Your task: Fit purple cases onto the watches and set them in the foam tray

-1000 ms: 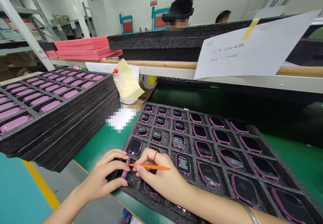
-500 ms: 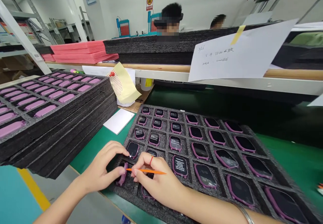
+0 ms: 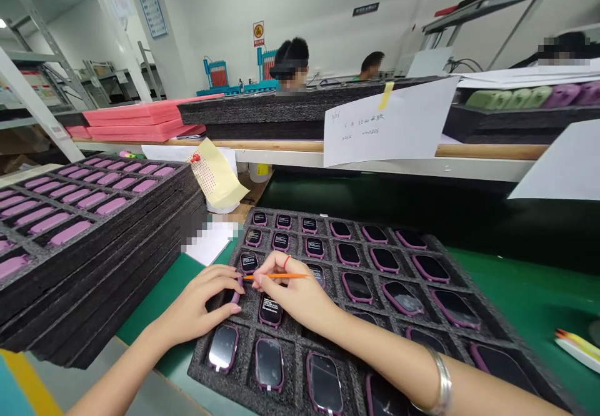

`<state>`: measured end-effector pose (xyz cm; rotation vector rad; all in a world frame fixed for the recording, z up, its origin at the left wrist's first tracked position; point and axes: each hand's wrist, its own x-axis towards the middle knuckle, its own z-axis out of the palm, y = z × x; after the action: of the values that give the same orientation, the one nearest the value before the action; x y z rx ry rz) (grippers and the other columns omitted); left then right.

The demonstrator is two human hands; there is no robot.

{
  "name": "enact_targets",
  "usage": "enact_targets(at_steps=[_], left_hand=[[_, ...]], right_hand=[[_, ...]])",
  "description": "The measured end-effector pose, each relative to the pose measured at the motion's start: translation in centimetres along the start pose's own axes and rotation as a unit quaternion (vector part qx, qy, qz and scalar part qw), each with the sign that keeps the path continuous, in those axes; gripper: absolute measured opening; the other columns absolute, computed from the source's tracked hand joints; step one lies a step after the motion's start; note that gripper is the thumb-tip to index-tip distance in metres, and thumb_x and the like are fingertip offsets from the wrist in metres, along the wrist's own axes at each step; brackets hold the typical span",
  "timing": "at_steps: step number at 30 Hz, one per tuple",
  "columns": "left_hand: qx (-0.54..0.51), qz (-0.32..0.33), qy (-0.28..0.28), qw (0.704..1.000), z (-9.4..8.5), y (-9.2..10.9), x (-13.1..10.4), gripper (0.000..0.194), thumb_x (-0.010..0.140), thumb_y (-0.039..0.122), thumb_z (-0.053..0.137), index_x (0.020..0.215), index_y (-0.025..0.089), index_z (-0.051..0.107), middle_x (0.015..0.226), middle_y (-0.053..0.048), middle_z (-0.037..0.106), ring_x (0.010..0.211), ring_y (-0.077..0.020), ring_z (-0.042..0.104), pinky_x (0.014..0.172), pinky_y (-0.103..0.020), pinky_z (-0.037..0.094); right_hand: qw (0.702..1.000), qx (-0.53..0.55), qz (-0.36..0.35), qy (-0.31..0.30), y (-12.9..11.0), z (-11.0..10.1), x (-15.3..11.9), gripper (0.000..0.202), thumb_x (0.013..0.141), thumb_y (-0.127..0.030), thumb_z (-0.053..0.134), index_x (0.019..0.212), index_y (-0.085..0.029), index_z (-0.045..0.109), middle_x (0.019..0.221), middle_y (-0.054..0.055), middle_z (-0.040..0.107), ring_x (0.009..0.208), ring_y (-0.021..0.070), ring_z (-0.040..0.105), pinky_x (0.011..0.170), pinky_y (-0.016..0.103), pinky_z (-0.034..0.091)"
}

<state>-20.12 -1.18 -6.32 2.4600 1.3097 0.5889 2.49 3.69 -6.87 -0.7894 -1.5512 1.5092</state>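
Purple watch (image 3: 237, 292) held on its edge at the left side of a black foam tray (image 3: 209, 378), gripped between thumb and fingers of the left hand (image 3: 201, 302). Orange stick (image 3: 287, 275) pinched in the fingertips of the right hand (image 3: 293, 291), its tip pointed left, brought up to the watch's side; actual contact cannot be told. Other watches (image 3: 321, 381) laid screen up in the tray's compartments; lit text shown on several at far left. Stacked foam trays (image 3: 154, 228), the top one filled with purple pieces (image 3: 70, 233), seen farther left.
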Motion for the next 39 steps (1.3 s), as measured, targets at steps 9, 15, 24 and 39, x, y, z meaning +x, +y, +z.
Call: enact_targets(at_steps=[9,15,24,39], left_hand=[[-0.053,-0.04,0.054,0.996,1.2,-0.8,-0.6,0.019,0.089,0.034,0.069,0.107,0.027,0.067,0.12,-0.006,0.071,0.124,-0.0254,0.06,0.109,-0.045,0.047],[-0.075,-0.11,0.085,0.987,1.5,-0.6,-0.7,0.049,0.083,0.037,0.076,0.124,0.026,0.052,0.126,-0.009,0.069,0.116,-0.0258,0.067,0.101,-0.044,0.054],[-0.065,-0.121,0.068,0.988,1.4,-0.4,-0.6,0.047,0.084,0.038,0.075,0.122,0.026,0.051,0.125,-0.008,0.067,0.117,-0.0259,0.064,0.103,-0.046,0.051],[0.039,0.06,-0.066,0.995,2.3,4.5,3.4,0.027,0.09,0.044,0.065,0.113,0.03,0.07,0.152,-0.012,0.044,0.145,-0.0377,0.035,0.117,-0.061,0.03]], right_hand=[[0.999,0.003,0.024,-0.041,1.1,0.5,1.2,0.011,0.079,-0.023,0.066,0.073,-0.021,0.057,0.072,-0.001,0.069,0.074,0.0167,0.071,0.074,0.031,0.054],[0.998,-0.017,0.025,-0.051,1.5,0.3,1.1,0.01,0.08,-0.022,0.066,0.075,-0.02,0.057,0.077,0.001,0.071,0.076,0.0175,0.071,0.073,0.032,0.054],[0.997,-0.048,0.003,-0.055,1.5,0.4,0.9,0.012,0.083,-0.021,0.065,0.074,-0.021,0.057,0.075,0.001,0.072,0.076,0.0171,0.071,0.073,0.03,0.052],[0.999,-0.049,-0.008,0.006,-1.3,-4.8,-1.2,0.014,0.081,-0.031,0.066,0.078,-0.02,0.059,0.076,0.001,0.068,0.074,0.0168,0.068,0.073,0.032,0.055]])
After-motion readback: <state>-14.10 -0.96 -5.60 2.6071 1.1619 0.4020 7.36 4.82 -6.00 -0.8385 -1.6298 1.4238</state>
